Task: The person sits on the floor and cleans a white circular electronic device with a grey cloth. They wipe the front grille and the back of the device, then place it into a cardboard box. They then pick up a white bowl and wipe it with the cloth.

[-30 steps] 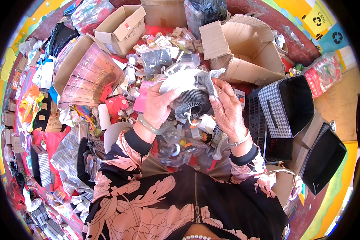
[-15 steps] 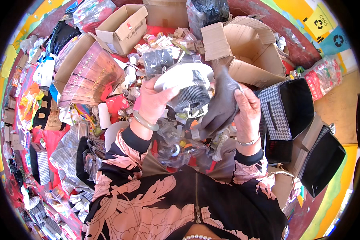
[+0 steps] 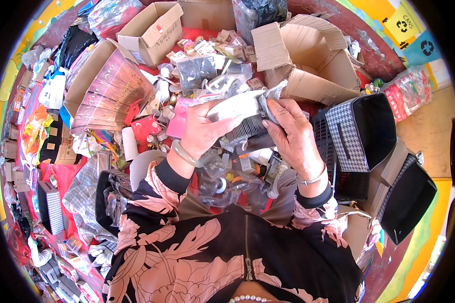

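Observation:
My left hand (image 3: 207, 126) is closed on a white, round, lamp-like object (image 3: 234, 108), thumb laid across its near side. A black ribbed part (image 3: 248, 128) of it faces me. Pressed to the object's right edge is a grey cloth (image 3: 266, 108), bunched under the fingers of my right hand (image 3: 294, 134), which is closed on it. Part of the cloth is hidden by that hand. Below the two hands, in my lap, lies a heap of small mixed plastic pieces (image 3: 222, 187).
Ahead stand cardboard boxes (image 3: 313, 55), one by a dark plastic bag (image 3: 260, 17). A worn printed box (image 3: 108, 98) is on the left. Black-and-white checked bins (image 3: 345, 139) stand at the right, beside a black crate (image 3: 324, 144). Assorted scrap (image 3: 202, 65) covers the middle.
The grey cloth, hanging loose from my right hand before, is now bunched against the white object. My right hand has moved left, closer to the object, which has tilted.

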`<act>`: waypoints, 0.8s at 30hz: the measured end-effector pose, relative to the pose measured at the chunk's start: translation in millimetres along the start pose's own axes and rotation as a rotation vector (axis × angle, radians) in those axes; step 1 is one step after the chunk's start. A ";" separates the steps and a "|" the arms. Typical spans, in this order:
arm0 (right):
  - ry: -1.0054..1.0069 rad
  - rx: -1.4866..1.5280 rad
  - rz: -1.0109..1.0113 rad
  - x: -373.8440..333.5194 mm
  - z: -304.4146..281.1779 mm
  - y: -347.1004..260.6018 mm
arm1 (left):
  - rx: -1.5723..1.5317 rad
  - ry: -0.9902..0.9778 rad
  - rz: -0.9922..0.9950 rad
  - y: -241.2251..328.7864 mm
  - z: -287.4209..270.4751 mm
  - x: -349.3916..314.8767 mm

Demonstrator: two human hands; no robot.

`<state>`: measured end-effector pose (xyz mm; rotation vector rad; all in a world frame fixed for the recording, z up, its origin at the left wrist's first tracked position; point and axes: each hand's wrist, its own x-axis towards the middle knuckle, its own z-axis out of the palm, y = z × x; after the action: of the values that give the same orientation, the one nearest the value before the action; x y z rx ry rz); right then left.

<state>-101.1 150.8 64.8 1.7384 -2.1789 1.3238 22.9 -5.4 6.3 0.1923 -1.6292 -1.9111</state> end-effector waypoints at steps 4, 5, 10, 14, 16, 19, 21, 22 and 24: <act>0.007 0.025 0.051 -0.5 2.6 7.0 | -0.035 0.022 -0.028 -5.8 2.5 -2.7; 0.009 0.044 0.054 -0.6 2.9 8.9 | -0.031 0.018 -0.026 -5.8 2.5 -2.3; 0.073 0.075 0.051 -3.9 3.4 9.3 | -0.066 0.001 -0.028 -8.7 1.1 -1.5; 0.129 0.106 0.091 -4.0 7.4 6.6 | -0.078 0.014 -0.028 -5.3 3.2 -1.9; 0.175 0.148 0.057 -6.7 10.7 5.8 | -0.075 0.012 -0.015 -4.4 2.8 -1.2; 0.139 0.396 0.209 -6.3 7.3 5.2 | -0.076 0.029 -0.020 0.8 2.8 -1.7; 0.063 0.587 0.302 -5.8 2.0 11.0 | -0.056 0.016 -0.027 -3.5 0.8 -2.6; 0.036 0.702 0.390 -6.1 -0.1 12.5 | -0.045 0.008 -0.031 -4.5 0.2 -2.6; -0.018 0.932 0.569 -7.3 -4.4 14.9 | -0.031 -0.043 -0.019 -0.6 0.0 -2.4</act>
<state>-112.6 159.2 55.2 1.2578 -2.3245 2.8019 24.6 -4.1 5.2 0.1553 -1.6297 -1.9666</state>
